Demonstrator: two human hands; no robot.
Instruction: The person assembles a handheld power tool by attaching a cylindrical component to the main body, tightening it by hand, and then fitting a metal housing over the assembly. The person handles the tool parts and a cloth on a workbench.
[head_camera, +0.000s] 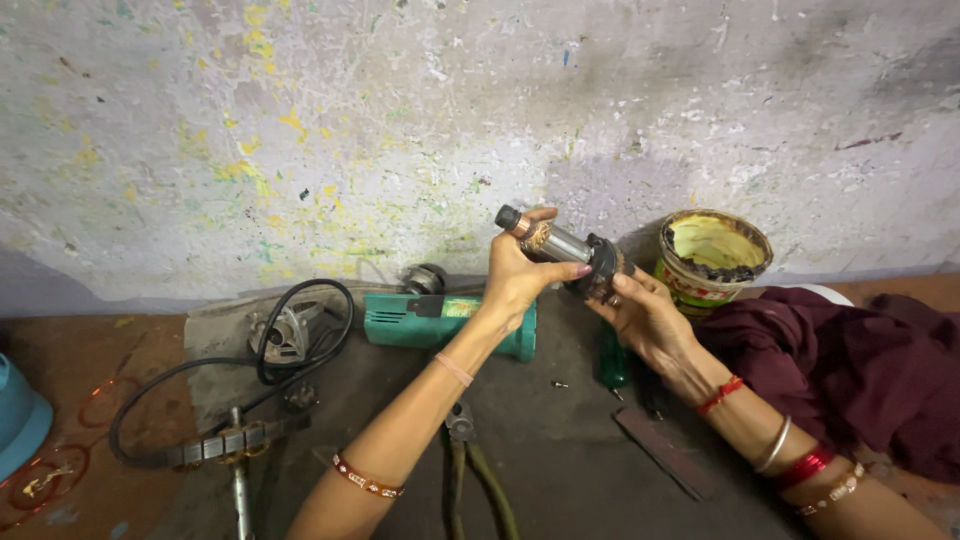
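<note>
At the far left edge sits a blue container (18, 420). A black cable (200, 375) loops across the floor at lower left, beside a green power tool body (440, 322) at centre. Above it, right of centre, the left hand (520, 278) has its fingers clamped around a motor armature (560, 245); the right hand (640, 318) grips its dark fan end. A yellow-lined pot (712, 250) stands further right, with maroon cloth (840, 365) below it.

The blue container (20, 420) is cut off at the left edge; the small floor screw (560, 384) perhaps.
</note>
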